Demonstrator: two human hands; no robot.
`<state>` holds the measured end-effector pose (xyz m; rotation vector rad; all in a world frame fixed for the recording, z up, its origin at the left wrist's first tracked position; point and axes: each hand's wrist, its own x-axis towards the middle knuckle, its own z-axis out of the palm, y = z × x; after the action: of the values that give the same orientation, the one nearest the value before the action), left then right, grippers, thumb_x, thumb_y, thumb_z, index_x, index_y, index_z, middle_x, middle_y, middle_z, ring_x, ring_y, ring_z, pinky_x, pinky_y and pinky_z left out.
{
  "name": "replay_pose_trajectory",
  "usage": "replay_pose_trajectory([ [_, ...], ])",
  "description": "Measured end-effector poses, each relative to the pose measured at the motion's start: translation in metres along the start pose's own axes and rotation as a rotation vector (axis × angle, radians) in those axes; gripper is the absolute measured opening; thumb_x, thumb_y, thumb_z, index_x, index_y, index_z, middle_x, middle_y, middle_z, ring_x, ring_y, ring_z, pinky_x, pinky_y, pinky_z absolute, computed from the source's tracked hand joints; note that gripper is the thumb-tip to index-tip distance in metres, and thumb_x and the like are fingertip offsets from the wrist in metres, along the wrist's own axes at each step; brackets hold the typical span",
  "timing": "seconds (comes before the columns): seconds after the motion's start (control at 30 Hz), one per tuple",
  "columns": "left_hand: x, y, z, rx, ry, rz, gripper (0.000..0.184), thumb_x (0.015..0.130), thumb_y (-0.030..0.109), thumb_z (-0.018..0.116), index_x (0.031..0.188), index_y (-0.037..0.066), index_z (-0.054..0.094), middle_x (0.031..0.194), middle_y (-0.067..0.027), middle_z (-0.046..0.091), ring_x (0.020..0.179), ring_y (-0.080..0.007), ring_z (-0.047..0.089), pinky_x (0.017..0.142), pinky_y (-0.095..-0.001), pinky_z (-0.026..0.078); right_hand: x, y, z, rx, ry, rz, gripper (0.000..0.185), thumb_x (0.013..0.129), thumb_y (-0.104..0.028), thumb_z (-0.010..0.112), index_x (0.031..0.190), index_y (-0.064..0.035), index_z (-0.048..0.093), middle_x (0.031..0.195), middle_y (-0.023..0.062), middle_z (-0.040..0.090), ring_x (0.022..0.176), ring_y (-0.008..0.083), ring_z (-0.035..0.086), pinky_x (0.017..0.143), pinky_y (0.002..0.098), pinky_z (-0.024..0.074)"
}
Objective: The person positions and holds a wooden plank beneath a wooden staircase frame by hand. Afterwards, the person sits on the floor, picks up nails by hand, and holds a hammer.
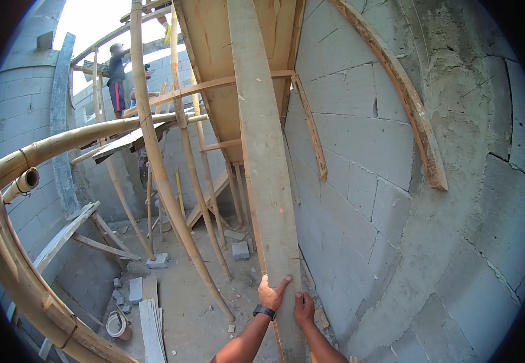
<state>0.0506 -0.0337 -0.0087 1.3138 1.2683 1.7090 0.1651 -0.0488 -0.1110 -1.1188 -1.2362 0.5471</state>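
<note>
Long board [267, 145] matt wood, poles [161, 163] smooth bamboo, wall [359, 157] rough block.

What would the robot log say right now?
left hand: grips long board at left edge | right hand: curled at its right edge | bucket: on floor | bamboo poles: left of board

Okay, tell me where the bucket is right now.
In the head view, the bucket is at the lower left, on the floor, just left of the pale boards and right of the curved bamboo.
</note>
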Motion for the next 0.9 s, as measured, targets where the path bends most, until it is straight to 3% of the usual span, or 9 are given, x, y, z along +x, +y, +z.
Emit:
replay_pose_trajectory([
  [0.17,-0.003,-0.003,0.0,-0.038,-0.015,-0.02,0.048,0.077,0.035,0.086,0.099,-0.001,0.063,0.09,-0.0132,0.073,0.08,-0.0167,0.068,0.073,-0.0321,0.055,-0.002,-0.015,-0.003,0.008,-0.008,0.025,0.035,0.102,-0.031,0.048,0.084,-0.001,0.055,0.071,0.0152,0.054,0.067,0.027,0.053,0.064,0.0401,0.0422],
  [0.27,0.007,-0.008,-0.002,-0.017,-0.018,0.01,0.048,0.077,0.035,0.086,0.098,-0.001,0.063,0.09,-0.0134,0.073,0.08,-0.017,0.068,0.073,-0.0323,0.055,-0.001,-0.002,0.001,-0.003,0.002,0.012,0.036,0.099,-0.036,0.054,0.088,-0.0017,0.059,0.07,0.0156,0.057,0.066,0.0291,0.058,0.064,0.0398,0.045],
  [0.63,0.008,0.01,-0.007,-0.098,-0.137,-0.079,0.05,0.077,0.03,0.087,0.102,-0.003,0.06,0.094,-0.0148,0.071,0.083,-0.0191,0.069,0.074,-0.0325,0.056,0.001,0.023,0.013,0.009,0.07,0.038,0.041,0.098,-0.036,0.05,0.078,-0.0001,0.055,0.063,0.0171,0.052,0.058,0.0273,0.053,0.057,0.0411,0.0396],
  [0.77,0.016,-0.001,-0.006,-0.084,-0.187,-0.03,0.043,0.082,0.025,0.082,0.106,-0.004,0.062,0.098,-0.0131,0.071,0.087,-0.0177,0.068,0.077,-0.0314,0.055,0.003,0.017,0.009,-0.062,0.055,0.046,0.039,0.098,-0.033,0.049,0.077,0.0004,0.054,0.062,0.0168,0.051,0.058,0.0262,0.052,0.056,0.0411,0.0383],
  [0.87,0.016,0.019,-0.008,-0.123,-0.212,-0.045,0.04,0.083,0.024,0.082,0.104,-0.004,0.063,0.098,-0.013,0.071,0.086,-0.0178,0.068,0.076,-0.0316,0.055,0.0,0.036,0.019,0.101,0.118,0.171,0.044,0.097,-0.044,0.061,0.097,0.0001,0.066,0.077,0.0094,0.063,0.073,0.0213,0.052,0.067,0.0385,0.0455],
  [0.9,0.011,0.036,-0.008,-0.146,-0.214,-0.055,0.039,0.083,0.024,0.082,0.104,-0.004,0.063,0.097,-0.0129,0.071,0.086,-0.0177,0.068,0.076,-0.0316,0.055,0.004,0.035,0.019,0.092,0.116,0.181,0.044,0.098,-0.043,0.059,0.097,0.0004,0.066,0.078,0.0096,0.062,0.074,0.0212,0.052,0.067,0.0385,0.0455],
])
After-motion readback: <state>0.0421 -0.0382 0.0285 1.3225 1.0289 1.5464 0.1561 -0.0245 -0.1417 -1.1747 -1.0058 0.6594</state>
